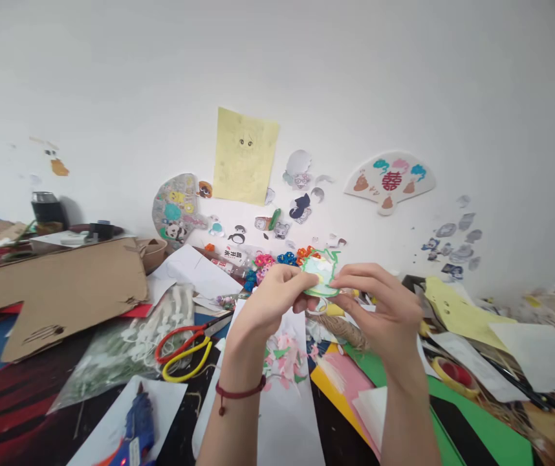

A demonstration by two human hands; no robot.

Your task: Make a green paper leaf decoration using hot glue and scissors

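A small pale paper cutout (323,268) with a bright green edge is raised over the middle of the table. From the left, my left hand (282,291) pinches it, thumb on its face. My right hand (379,301) grips its right edge between thumb and fingers. Beneath the hands, pink and green paper scraps (284,362) lie on a long white sheet (282,427). Scissors with red and yellow handles (185,349) rest left of my left forearm.
A blue glue gun (136,424) lies on white paper at front left, near a plastic bag (107,362) and cardboard (83,291). At right are green sheets (495,421), a black phone-like slab (459,430) and a tape roll (455,375). Twine (348,330) sits behind.
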